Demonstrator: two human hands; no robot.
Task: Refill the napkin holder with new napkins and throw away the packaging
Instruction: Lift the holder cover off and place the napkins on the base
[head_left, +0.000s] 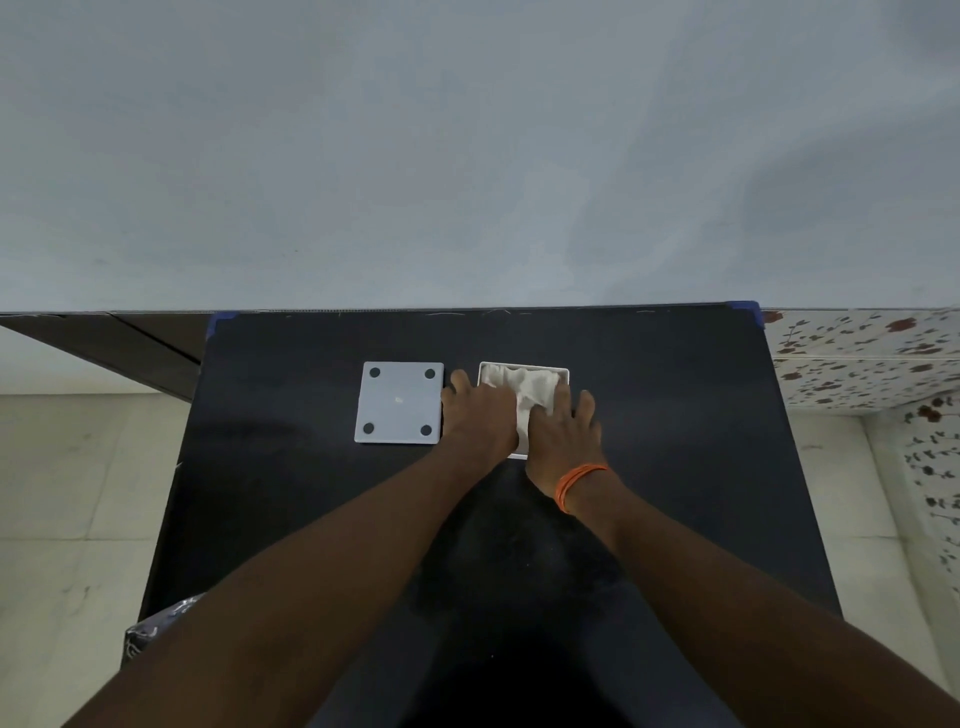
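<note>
A white square napkin holder (563, 372) lies open on the black table (291, 493), with crumpled white napkins (535, 387) inside it. My left hand (480, 415) rests flat on the holder's left part, fingers spread over the napkins. My right hand (563, 431), with an orange thread on the wrist, presses down on the napkins at the holder's front right. To the left lies the holder's grey lid (399, 402), underside up, with a dark round pad near each corner. Most of the holder's front is hidden by my hands.
A piece of crinkled clear packaging (150, 631) shows at the table's front left edge. The table stands against a pale grey wall (467, 156). A tiled floor (67, 493) lies left, floral-patterned tiles (872, 358) on the right.
</note>
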